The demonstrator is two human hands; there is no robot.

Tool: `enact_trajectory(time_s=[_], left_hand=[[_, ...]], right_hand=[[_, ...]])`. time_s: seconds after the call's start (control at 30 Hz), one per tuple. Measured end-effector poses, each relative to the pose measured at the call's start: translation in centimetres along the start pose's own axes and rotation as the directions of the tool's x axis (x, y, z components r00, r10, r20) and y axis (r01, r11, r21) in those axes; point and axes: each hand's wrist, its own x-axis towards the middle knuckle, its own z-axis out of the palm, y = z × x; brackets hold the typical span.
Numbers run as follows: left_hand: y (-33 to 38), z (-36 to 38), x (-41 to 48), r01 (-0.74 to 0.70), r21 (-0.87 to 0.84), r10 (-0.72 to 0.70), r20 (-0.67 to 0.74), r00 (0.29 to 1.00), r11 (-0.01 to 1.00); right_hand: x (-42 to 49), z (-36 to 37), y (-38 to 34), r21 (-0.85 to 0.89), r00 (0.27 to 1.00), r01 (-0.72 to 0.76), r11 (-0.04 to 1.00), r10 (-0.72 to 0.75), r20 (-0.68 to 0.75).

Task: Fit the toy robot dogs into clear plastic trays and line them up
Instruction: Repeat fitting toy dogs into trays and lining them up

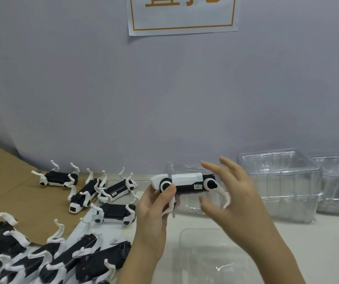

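Glare and blur swallow the clear plastic tray (205,255) lying flat on the white table (328,242) below the hands; only its rounded rim shows. Frame edges crop the paper sign (183,17) above and the blurred heap of dogs (41,259) at lower left. The left hand (152,218) pinches the glossy black-and-white toy robot dog (185,184) by its front shoulder, level in the air before the ribbed stacked trays (279,181). The right hand (238,197) is spread wide, fingers straight, just beside the dog's thin bent rear leg; contact is unclear.
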Motion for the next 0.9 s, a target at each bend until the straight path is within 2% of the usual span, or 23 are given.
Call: enact_trajectory(time_s=[0.03, 0.1, 0.17, 0.23, 0.3, 0.37, 0.4, 0.47, 0.53, 0.57, 0.6, 0.67, 0.77, 0.9], left_hand=[[0.2, 0.3, -0.1, -0.01, 0.02, 0.011, -0.043, 0.999, 1.0], [0.9, 0.8, -0.4, -0.027, 0.026, 0.03, -0.113, 0.993, 0.999], [1.8, 1.1, -0.9, -0.035, 0.049, 0.041, -0.118, 0.992, 0.998], [2.7, 1.2, -1.3, -0.029, 0.058, 0.032, -0.063, 0.997, 0.998], [3.4, 1.4, -1.9, 0.021, -0.061, -0.019, 0.036, 0.999, 0.998], [4.1, 1.3, -2.4, 0.108, -0.193, -0.083, 0.129, 0.988, 0.975], [4.4, 1.2, -2.6, 0.125, -0.217, -0.086, 0.181, 0.98, 0.968], [4.9, 1.2, -2.8, 0.108, -0.218, -0.045, 0.272, 0.961, 0.97], [4.9, 1.5, -3.0, -0.032, -0.117, 0.062, 0.254, 0.965, 0.993], [4.7, 1.5, -2.9, -0.133, 0.003, 0.13, 0.211, 0.969, 0.991], [4.3, 1.7, -2.9, -0.218, 0.14, 0.191, 0.181, 0.965, 0.966], [3.6, 1.9, -3.0, -0.293, 0.309, 0.243, 0.19, 0.951, 0.905], [3.1, 1.8, -2.9, -0.312, 0.369, 0.224, 0.262, 0.939, 0.875], [2.6, 1.0, -2.1, -0.263, 0.433, 0.139, 0.297, 0.945, 0.862]], right_hand=[[-0.1, 0.4, -0.2, -0.134, 0.997, 0.08, 0.988, -0.081, -0.003], [-0.1, 1.1, -0.3, -0.295, 0.982, 0.186, 0.937, -0.191, 0.013], [0.1, 1.3, 0.1, -0.327, 0.977, 0.203, 0.923, -0.215, -0.002], [0.2, 1.4, 0.6, -0.289, 0.972, 0.21, 0.934, -0.231, -0.039], [0.3, 1.5, 1.1, -0.171, 0.981, 0.173, 0.97, -0.184, -0.056], [0.2, 1.5, 1.1, 0.08, 0.998, 0.037, 0.996, -0.033, -0.048], [0.3, 1.5, 1.2, 0.229, 0.998, -0.036, 0.973, 0.046, -0.038], [0.6, 1.3, 1.2, 0.509, 0.985, -0.16, 0.846, 0.169, 0.029], [0.9, 0.9, 1.1, 0.711, 0.963, -0.267, 0.651, 0.2, 0.178], [0.9, 0.8, 1.0, 0.761, 0.949, -0.315, 0.567, 0.198, 0.245], [0.9, 0.8, 1.0, 0.79, 0.938, -0.348, 0.504, 0.191, 0.291], [0.8, 1.0, 1.0, 0.822, 0.92, -0.391, 0.414, 0.178, 0.348], [0.8, 1.1, 0.7, 0.81, 0.917, -0.398, 0.43, 0.2, 0.344], [0.5, 0.9, 0.5, 0.733, 0.948, -0.316, 0.602, 0.229, 0.22]])
